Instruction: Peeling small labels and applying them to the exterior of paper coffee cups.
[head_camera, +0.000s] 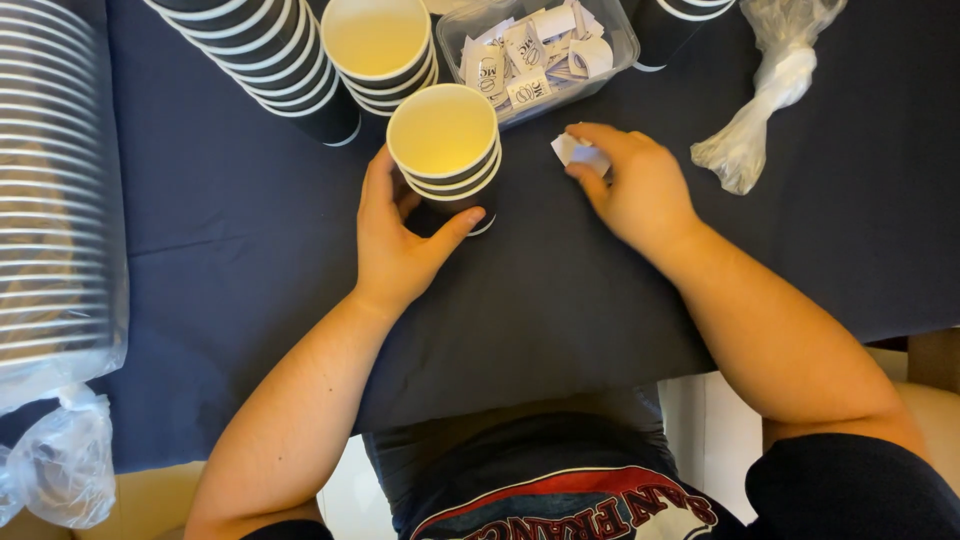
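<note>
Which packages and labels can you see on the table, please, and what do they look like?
Clear plastic tub, top centre: loose small white labels with dark round marks.
White label, under right hand fingertips.
Clear plastic sleeve of stacked lids, far left.
Crumpled clear bag, top right.

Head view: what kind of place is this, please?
Probably a packing or preparation table: a dark blue cloth, many stacked dark paper cups, and a clear plastic box of small white stickers.
</note>
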